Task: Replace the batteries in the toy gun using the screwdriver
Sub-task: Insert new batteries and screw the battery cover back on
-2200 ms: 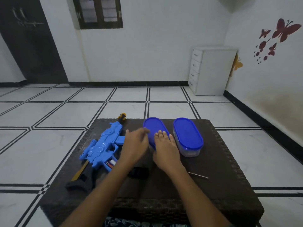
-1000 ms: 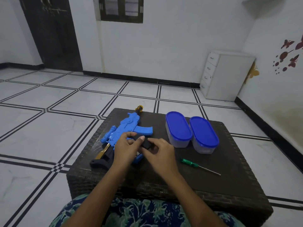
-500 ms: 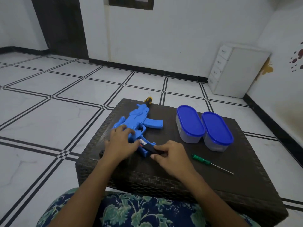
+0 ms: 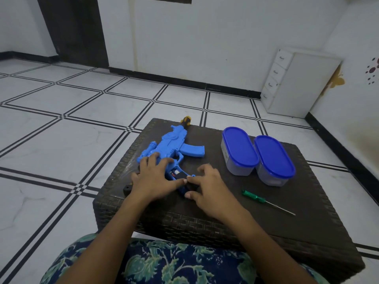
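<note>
On the left part of the dark woven tabletop (image 4: pixel 307 212) lies the blue toy gun (image 4: pixel 174 144) on its side, its yellow-and-black muzzle tip pointing to the far edge and its black stock end showing at the near left edge. The left hand (image 4: pixel 153 179) lies flat over the rear of the gun, fingers (image 4: pixel 152 158) spread and pressing down on the blue body rather than gripping it. Just right of that hand the battery compartment (image 4: pixel 175 172) in the grip is uncovered, with the ends of batteries visible inside. A small black cover (image 4: pixel 191 186) sits against the lower end of the grip, and the right hand (image 4: pixel 209 189) pinches it between thumb and forefinger, the other fingers curled and lifted above the tabletop. Further right, near the front, lies the green-handled screwdriver (image 4: pixel 254 198), untouched, its thin shaft pointing right. Behind it stand two oval containers with blue lids (image 4: pixel 240 148), side by side and touching. A floral-patterned garment (image 4: pixel 174 263) covers the person's lap at the bottom.
</note>
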Demonstrator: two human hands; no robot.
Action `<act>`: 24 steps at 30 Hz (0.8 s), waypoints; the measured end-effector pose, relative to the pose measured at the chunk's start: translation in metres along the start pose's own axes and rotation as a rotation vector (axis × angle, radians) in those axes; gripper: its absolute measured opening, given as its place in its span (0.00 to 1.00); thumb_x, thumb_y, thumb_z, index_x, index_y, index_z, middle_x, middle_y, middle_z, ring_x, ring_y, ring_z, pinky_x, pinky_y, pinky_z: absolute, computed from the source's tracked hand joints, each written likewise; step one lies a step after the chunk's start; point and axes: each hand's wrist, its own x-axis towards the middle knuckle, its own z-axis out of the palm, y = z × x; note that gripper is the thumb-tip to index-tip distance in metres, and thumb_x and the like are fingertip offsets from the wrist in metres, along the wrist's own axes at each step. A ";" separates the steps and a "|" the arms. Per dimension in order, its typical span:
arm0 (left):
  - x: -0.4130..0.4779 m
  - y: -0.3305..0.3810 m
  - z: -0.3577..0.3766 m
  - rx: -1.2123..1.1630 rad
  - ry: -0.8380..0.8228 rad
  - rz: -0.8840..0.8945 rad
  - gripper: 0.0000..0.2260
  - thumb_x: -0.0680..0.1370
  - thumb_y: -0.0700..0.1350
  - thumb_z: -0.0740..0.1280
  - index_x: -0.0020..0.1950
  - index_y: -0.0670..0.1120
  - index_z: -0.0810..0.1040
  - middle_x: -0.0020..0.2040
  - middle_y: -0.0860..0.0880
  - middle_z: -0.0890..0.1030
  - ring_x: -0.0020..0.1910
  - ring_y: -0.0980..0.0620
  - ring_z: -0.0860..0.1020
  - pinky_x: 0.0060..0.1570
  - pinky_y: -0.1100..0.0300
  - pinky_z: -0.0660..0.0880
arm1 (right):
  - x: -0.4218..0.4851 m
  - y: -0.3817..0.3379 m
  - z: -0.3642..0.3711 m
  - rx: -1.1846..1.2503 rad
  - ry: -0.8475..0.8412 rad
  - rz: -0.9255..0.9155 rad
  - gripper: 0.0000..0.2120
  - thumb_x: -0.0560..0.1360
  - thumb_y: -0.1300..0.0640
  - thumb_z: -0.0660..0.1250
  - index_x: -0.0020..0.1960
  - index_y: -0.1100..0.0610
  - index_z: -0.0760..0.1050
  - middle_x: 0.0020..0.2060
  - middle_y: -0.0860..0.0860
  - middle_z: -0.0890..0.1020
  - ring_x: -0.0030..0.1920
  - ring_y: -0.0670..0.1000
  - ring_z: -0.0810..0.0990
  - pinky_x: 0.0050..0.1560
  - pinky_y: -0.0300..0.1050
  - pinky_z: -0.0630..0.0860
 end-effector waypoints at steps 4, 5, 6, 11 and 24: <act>-0.002 0.002 -0.002 0.007 -0.003 -0.002 0.31 0.69 0.69 0.65 0.69 0.62 0.64 0.76 0.53 0.53 0.75 0.48 0.48 0.67 0.38 0.57 | 0.004 0.013 -0.003 0.114 -0.121 -0.064 0.26 0.79 0.59 0.66 0.75 0.53 0.65 0.75 0.50 0.63 0.74 0.50 0.62 0.72 0.41 0.61; -0.002 0.003 -0.002 0.010 -0.011 0.003 0.32 0.68 0.69 0.65 0.69 0.62 0.63 0.76 0.52 0.52 0.75 0.48 0.48 0.67 0.37 0.57 | 0.006 0.018 -0.005 0.158 -0.126 -0.071 0.25 0.78 0.61 0.66 0.74 0.54 0.67 0.74 0.50 0.66 0.73 0.49 0.65 0.72 0.39 0.62; -0.003 0.004 -0.003 0.018 -0.022 0.007 0.33 0.67 0.70 0.65 0.69 0.62 0.63 0.77 0.52 0.51 0.76 0.48 0.47 0.68 0.37 0.56 | 0.008 0.021 -0.007 0.211 -0.119 -0.073 0.24 0.78 0.63 0.67 0.73 0.55 0.69 0.73 0.51 0.68 0.72 0.49 0.67 0.71 0.38 0.63; -0.007 0.005 -0.001 0.082 -0.052 0.001 0.48 0.54 0.82 0.58 0.71 0.62 0.59 0.77 0.53 0.48 0.76 0.47 0.44 0.67 0.35 0.55 | 0.015 0.024 -0.004 0.307 -0.044 -0.096 0.19 0.78 0.67 0.65 0.68 0.60 0.75 0.64 0.52 0.77 0.64 0.44 0.73 0.63 0.25 0.66; -0.004 0.005 0.003 0.075 0.038 0.001 0.38 0.63 0.73 0.67 0.69 0.60 0.64 0.76 0.51 0.53 0.75 0.46 0.49 0.65 0.36 0.59 | 0.026 0.025 -0.005 0.307 -0.057 -0.079 0.18 0.79 0.66 0.64 0.68 0.55 0.75 0.57 0.48 0.78 0.54 0.41 0.74 0.49 0.22 0.67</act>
